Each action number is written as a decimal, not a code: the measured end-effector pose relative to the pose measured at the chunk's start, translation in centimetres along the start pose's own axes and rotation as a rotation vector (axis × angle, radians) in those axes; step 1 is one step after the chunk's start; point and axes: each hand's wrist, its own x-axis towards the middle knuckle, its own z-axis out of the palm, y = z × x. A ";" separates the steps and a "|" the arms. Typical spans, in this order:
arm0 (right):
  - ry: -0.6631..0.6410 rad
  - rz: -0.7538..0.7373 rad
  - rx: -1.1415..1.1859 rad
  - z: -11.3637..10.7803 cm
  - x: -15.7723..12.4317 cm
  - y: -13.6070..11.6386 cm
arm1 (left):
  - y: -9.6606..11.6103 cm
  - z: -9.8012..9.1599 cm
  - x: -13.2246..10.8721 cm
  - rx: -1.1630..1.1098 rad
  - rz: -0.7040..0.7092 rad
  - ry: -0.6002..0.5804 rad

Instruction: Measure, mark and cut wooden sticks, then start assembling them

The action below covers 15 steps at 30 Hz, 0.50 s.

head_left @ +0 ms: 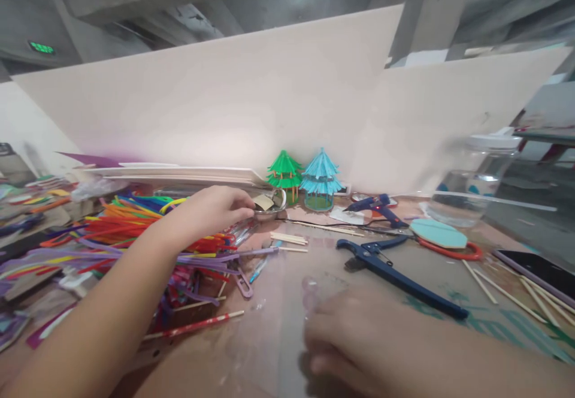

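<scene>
My left hand [218,209] stretches across a heap of coloured pipe cleaners [123,224], its fingers closed at the left rim of a small shiny round dish [271,205]. A tan piece lies in that dish. Low over the near part of the table, my right hand [344,332] is curled and blurred; whatever its fingers may hold is hidden. Ahead of it lie dark blue cutters [395,278] with the handles spread. Behind stand a green pavilion model [284,173] and a light blue one [320,179], side by side.
A blue glue gun [377,206] rests near the back, its cord trailing left. Rightward are a light blue disc [438,233] by a red ring, a water bottle [471,182], a phone [539,272] and thin sticks [512,296]. A pale board [224,104] rises behind.
</scene>
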 end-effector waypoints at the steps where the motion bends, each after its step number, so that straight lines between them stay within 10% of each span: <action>1: -0.012 -0.034 -0.054 0.3 2.3 -0.7 | 0.3 0.1 -0.1 -0.006 0.007 0.008; 8: -0.073 -0.189 -0.313 3.5 12.2 -3.2 | 1.2 0.0 -0.9 -0.006 0.089 0.044; 15: 0.192 -0.072 -0.329 -0.3 7.5 -0.9 | 1.8 -0.7 -2.1 -0.053 0.188 0.112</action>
